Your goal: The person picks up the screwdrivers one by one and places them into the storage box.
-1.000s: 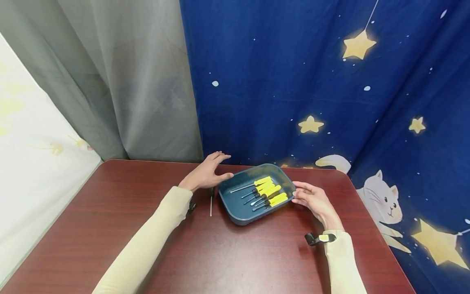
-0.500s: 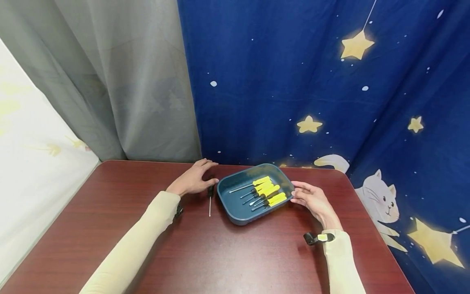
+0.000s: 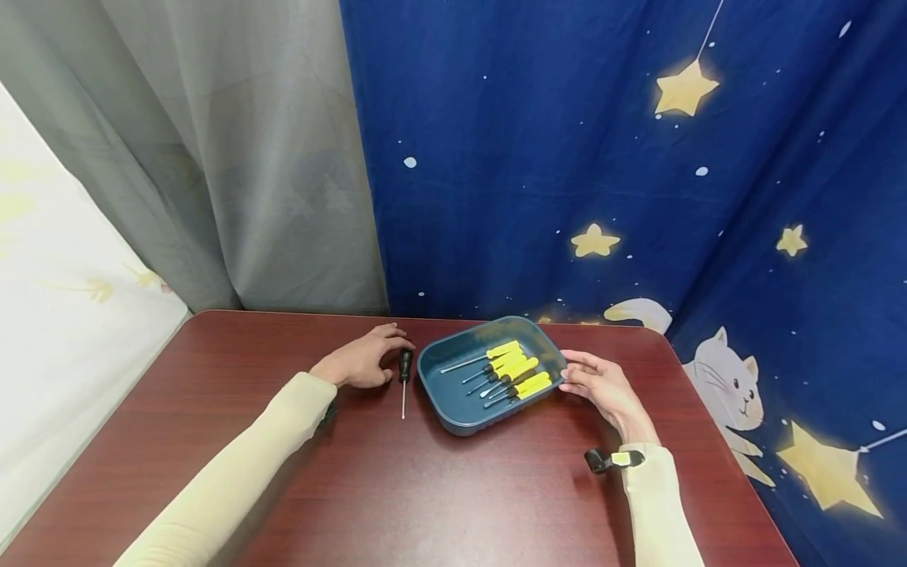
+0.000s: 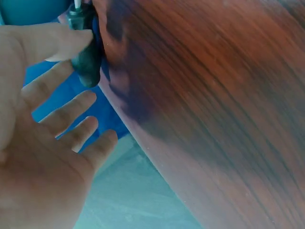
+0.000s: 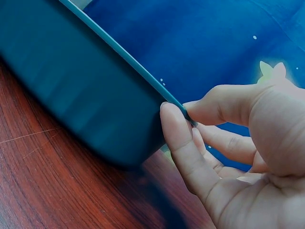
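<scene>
A black-handled screwdriver [image 3: 405, 366] lies on the table just left of a dark blue plastic box [image 3: 460, 425]. My left hand [image 3: 364, 358] is beside its handle, index fingertip close to the handle's top end. In the left wrist view the thumb [image 4: 71, 43] overlaps the black handle, and the other fingers are loosely spread with nothing in them. My right hand [image 3: 602, 386] pinches the box's right corner, thumb and fingers at the rim in the right wrist view. Inside the box lie several screwdrivers with yellow handles [image 3: 520, 368], their shafts pointing left.
The box stands near the back of the reddish-brown wooden table [image 3: 453, 504]. Behind the table's far edge hang a grey curtain [image 3: 283, 157] and a blue curtain [image 3: 496, 157] with stars. A white cloth [image 3: 64, 315] is at the left side.
My left hand has moved left and down from the box's left rim to the black-handled screwdriver, uncovering its handle. The right hand keeps its hold on the box.
</scene>
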Action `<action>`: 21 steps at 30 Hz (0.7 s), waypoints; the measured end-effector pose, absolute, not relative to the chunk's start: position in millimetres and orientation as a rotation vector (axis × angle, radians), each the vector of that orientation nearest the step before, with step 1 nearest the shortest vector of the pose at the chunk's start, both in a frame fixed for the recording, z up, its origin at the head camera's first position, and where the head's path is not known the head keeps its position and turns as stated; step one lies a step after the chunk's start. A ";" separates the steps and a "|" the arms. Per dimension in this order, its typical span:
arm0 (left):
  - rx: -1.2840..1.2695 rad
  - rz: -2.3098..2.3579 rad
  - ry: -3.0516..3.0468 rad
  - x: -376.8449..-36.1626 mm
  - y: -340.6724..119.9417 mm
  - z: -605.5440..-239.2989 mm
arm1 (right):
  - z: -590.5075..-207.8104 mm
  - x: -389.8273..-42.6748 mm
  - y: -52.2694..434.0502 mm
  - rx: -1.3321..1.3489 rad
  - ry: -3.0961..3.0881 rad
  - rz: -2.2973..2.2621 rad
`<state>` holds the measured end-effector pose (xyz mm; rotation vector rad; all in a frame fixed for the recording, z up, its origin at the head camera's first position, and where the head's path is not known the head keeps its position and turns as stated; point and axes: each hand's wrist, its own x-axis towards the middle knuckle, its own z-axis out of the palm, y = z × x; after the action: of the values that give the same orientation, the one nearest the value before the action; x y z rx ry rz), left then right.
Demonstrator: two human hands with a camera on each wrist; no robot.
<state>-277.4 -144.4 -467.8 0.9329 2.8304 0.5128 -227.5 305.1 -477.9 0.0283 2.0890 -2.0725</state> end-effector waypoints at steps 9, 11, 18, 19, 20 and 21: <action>1.182 0.453 2.840 -280.0 -136.2 -471.3 | -478.6 -227.7 304.6 0.042 2.083 -2.072; 1.241 0.451 2.845 -280.2 -134.8 -472.5 | -478.3 -227.6 303.9 0.041 2.089 -2.067; 1.342 0.455 2.804 -277.8 -131.7 -472.9 | -477.4 -228.0 303.2 0.046 2.098 -2.064; 1.346 0.456 2.795 -277.8 -131.6 -473.2 | -477.3 -228.0 303.3 0.047 2.100 -2.063; 1.355 0.458 2.790 -277.8 -131.6 -473.3 | -477.3 -227.9 303.3 0.049 2.101 -2.065; 1.363 0.458 2.787 -277.9 -131.6 -473.6 | -477.2 -227.8 303.4 0.050 2.102 -2.066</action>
<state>-277.9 -131.6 -473.6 1.3629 2.7868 0.4582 -227.8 303.4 -477.2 0.0500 2.1017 -2.0661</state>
